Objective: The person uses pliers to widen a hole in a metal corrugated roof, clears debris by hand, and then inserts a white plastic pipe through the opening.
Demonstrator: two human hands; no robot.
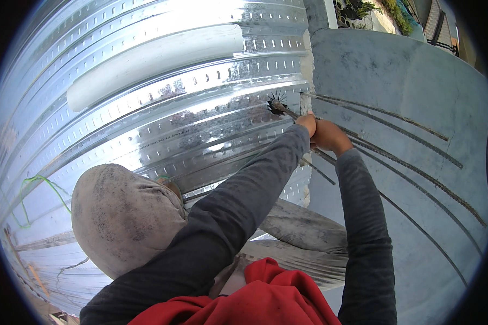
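Your red cloth (pixel 260 298) sits closest. Your left hand (pixel 307 123) and right hand (pixel 332 136) are wrapped round the bar (pixel 289 112), slanting from the deck's (pixel 211 125) hole (pixel 271 106) down-right toward its edge (pixel 307 65); bare deck lies leftward.

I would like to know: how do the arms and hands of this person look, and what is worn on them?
The left sleeve and right sleeve are long, wrinkled and dark grey, darker higher up and a paler, mottled blue-grey toward their ends. The left hand and right hand show no gloves.
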